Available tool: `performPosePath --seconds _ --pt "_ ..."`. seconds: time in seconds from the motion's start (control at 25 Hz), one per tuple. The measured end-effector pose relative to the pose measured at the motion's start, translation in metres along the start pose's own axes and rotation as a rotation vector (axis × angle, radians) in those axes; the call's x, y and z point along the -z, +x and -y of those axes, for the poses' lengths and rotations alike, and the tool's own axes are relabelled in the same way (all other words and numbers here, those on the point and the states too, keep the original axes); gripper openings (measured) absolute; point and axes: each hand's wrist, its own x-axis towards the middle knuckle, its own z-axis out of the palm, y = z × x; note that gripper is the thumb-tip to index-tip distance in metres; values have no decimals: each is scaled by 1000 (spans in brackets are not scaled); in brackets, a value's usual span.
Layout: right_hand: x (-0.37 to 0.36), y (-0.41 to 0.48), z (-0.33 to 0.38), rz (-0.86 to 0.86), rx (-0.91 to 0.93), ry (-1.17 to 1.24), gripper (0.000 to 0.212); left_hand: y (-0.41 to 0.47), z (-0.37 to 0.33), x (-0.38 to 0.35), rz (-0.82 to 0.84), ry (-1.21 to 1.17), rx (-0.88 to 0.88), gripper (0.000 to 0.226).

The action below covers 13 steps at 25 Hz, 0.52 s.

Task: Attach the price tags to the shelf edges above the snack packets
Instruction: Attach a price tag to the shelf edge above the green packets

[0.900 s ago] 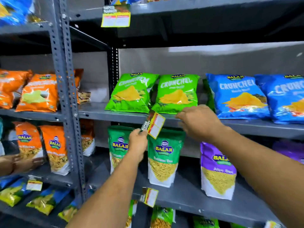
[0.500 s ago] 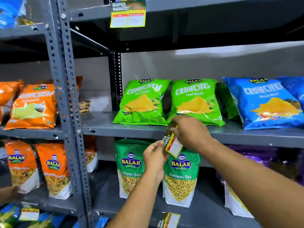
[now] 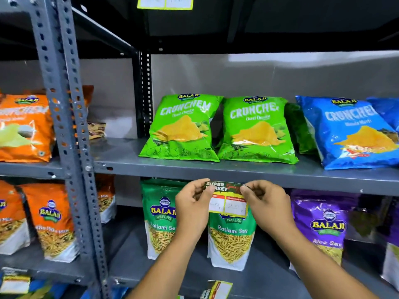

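Against the front edge of the middle shelf (image 3: pixel 269 175), both hands hold one price tag (image 3: pixel 227 200) level. The left hand (image 3: pixel 192 209) pinches its top left corner and the right hand (image 3: pixel 264 205) pinches its top right corner, so neither hand is free. The tag's dark top strip sits right at the lip of the shelf, touching it or very near; I cannot tell whether it has stuck yet. Its white and yellow lower part hangs down in front of the sev packets (image 3: pixel 232 236) on the shelf below.

Above the lip, two green chip bags (image 3: pixel 218 128) lean near the front edge, with a blue bag (image 3: pixel 347 132) toward the right end. An orange bag (image 3: pixel 21 128) sits on the next bay, past the upright post (image 3: pixel 67 117). Another tag (image 3: pixel 166 2) already hangs from the top shelf edge, and one (image 3: pixel 216 288) shows at the lower shelf edge.

From here the likeliest slip, I think, is a crooked fix: if one thumb presses before the other, the strip may catch at a slant. Pressed too low, it would grip only part of the lip and could peel off. Letting go early might drop it onto the packets below. The paper could also crease between the pinches if the hands pull apart.
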Motion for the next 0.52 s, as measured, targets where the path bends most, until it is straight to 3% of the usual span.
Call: performPosePath --seconds 0.32,0.52 --pt "1 6 9 -31 -13 -21 19 9 -3 0 -25 110 -40 19" --pt "12 16 19 -53 25 -49 19 15 -13 -6 -55 270 -188 12"
